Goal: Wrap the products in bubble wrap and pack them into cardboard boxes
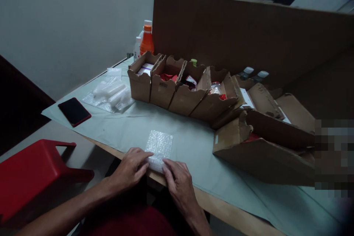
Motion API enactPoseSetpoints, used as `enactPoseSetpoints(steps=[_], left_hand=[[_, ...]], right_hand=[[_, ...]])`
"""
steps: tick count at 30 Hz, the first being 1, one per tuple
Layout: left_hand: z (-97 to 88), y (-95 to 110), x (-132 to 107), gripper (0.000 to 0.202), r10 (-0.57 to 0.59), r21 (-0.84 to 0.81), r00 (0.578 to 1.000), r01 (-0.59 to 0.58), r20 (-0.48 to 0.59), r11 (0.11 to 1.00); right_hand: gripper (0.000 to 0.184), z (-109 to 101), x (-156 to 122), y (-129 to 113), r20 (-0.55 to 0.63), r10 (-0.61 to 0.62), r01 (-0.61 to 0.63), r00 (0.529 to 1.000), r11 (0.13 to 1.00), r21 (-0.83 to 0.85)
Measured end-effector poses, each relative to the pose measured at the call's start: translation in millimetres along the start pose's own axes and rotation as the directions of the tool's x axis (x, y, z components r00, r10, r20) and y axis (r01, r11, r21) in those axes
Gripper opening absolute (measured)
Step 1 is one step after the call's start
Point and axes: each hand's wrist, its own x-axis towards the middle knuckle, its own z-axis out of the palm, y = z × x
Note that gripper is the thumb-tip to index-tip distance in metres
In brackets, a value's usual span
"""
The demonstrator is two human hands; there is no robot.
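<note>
A small sheet of bubble wrap point(159, 144) lies on the pale paper-covered table point(193, 143) near its front edge. My left hand point(132, 167) and my right hand point(178, 181) meet at the sheet's near end, fingers curled and pressing on a rolled or wrapped part of it. What is inside the roll, if anything, is hidden by the fingers.
A row of open cardboard boxes point(179, 86) holding red and white packets crosses the table's middle. A large box point(265, 143) lies on its side at right. Bubble wrap pieces point(110, 92) and a dark phone point(74, 111) sit at left, an orange bottle point(146, 40) behind. A red stool point(30, 173) stands at lower left.
</note>
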Motion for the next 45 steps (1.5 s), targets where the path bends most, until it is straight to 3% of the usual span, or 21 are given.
enactPoseSetpoints(steps=[3,6,9,13,16,19,23,26,29,31,32,34,36,38,42,45], left_hand=[[9.3,-4.4,9.6,0.033,-0.091,0.074,0.996,0.091,-0.006,0.993],[11.6,-5.2,12.9,0.033,-0.079,0.171,0.997,0.082,-0.023,0.982],[5.3,-1.9,7.2,0.035,0.012,0.177,0.997,0.001,-0.071,0.984],[-4.3,1.1,1.7,0.034,0.141,0.089,0.990,-0.143,0.020,0.986],[-2.9,-2.0,10.6,0.033,0.050,0.068,0.998,-0.052,0.026,0.996],[3.2,-6.5,24.6,0.032,-0.041,0.167,0.999,0.041,-0.008,0.985],[6.8,-10.1,28.6,0.032,0.004,0.243,0.998,0.013,-0.069,0.970],[3.9,-11.4,17.9,0.034,0.020,0.171,0.994,-0.001,-0.105,0.985],[-0.6,-8.4,4.0,0.036,-0.126,0.007,0.967,0.131,-0.222,0.991],[-2.1,-2.3,-3.0,0.036,-0.323,-0.220,0.909,0.270,-0.261,0.937],[-1.9,1.9,-5.2,0.038,-0.438,-0.369,0.868,0.337,-0.234,0.866],[0.4,12.1,-6.5,0.051,-0.617,-0.653,0.782,0.422,-0.090,0.630],[4.6,22.9,-4.0,0.072,-0.676,-0.816,0.734,0.428,0.063,0.388],[9.3,32.7,0.8,0.086,-0.668,-0.868,0.730,0.418,0.144,0.269],[18.1,46.7,11.8,0.086,-0.647,-0.857,0.743,0.436,0.171,0.275],[24.6,53.8,19.5,0.083,-0.609,-0.840,0.774,0.440,0.175,0.318]], right_hand=[[0.026,-1.6,-5.5,1.4,-0.091,-0.060,0.049,0.994,0.991,-0.122],[0.032,-0.7,-7.8,1.0,-0.002,-0.132,0.129,0.991,0.971,-0.203],[0.028,4.0,-3.0,0.8,0.067,-0.132,0.142,0.989,0.975,-0.171],[0.021,9.3,4.3,5.4,0.042,-0.041,0.041,0.998,0.999,-0.017],[0.021,9.1,4.7,10.6,0.010,0.022,-0.022,1.000,0.999,-0.026],[0.024,7.0,4.5,10.9,-0.035,-0.027,0.023,0.999,0.993,-0.119],[0.030,8.9,12.8,5.0,0.116,-0.109,0.127,0.987,0.978,-0.163],[0.031,14.1,26.0,6.7,0.150,-0.127,0.154,0.980,0.971,-0.185],[0.024,17.0,37.5,14.0,0.110,-0.128,0.143,0.986,0.980,-0.141],[0.020,16.7,40.8,16.9,0.058,-0.102,0.107,0.993,0.991,-0.076],[0.019,16.1,40.8,16.6,0.031,-0.085,0.086,0.996,0.995,-0.045],[0.018,14.8,37.7,12.2,0.003,-0.048,0.048,0.999,0.999,0.005],[0.017,13.4,31.9,3.8,0.024,-0.019,0.018,1.000,0.998,0.061],[0.014,11.5,25.2,-5.0,0.072,0.009,-0.019,0.997,0.990,0.141],[0.016,1.7,14.9,-10.7,0.122,0.159,-0.187,0.980,0.945,0.268],[0.036,-13.4,8.5,-4.4,0.207,0.332,-0.389,0.920,0.833,0.394]])
